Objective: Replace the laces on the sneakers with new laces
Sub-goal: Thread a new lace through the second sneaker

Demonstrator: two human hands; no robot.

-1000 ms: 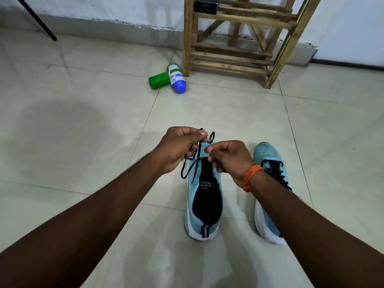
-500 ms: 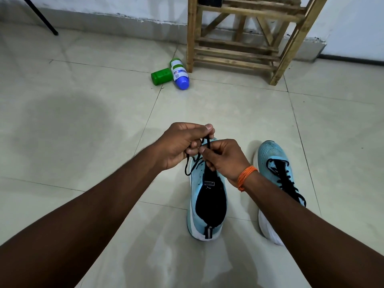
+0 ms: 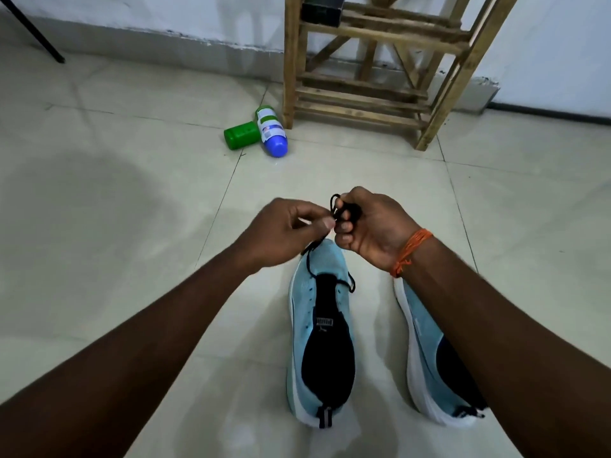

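Two light blue sneakers stand on the tiled floor, toes pointing away from me. The left sneaker (image 3: 322, 328) has a black tongue and almost no lacing left. A black lace (image 3: 344, 209) runs up from its toe eyelets. My right hand (image 3: 370, 226) holds a bunched loop of that lace above the toe. My left hand (image 3: 287, 233) pinches the same lace right beside it, thumb against fingertips. The right sneaker (image 3: 426, 352) lies partly hidden under my right forearm.
A green bottle (image 3: 239, 135) and a white bottle with a blue cap (image 3: 272, 133) lie on the floor ahead. A wooden rack (image 3: 373, 71) stands against the wall behind them, with a dark box on a shelf. A black pole leans at far left.
Both hands have risen off the left sneaker's toe, drawing the black lace up and out. The right hand now has the lace bunched in its fingers. The view has tilted closer.
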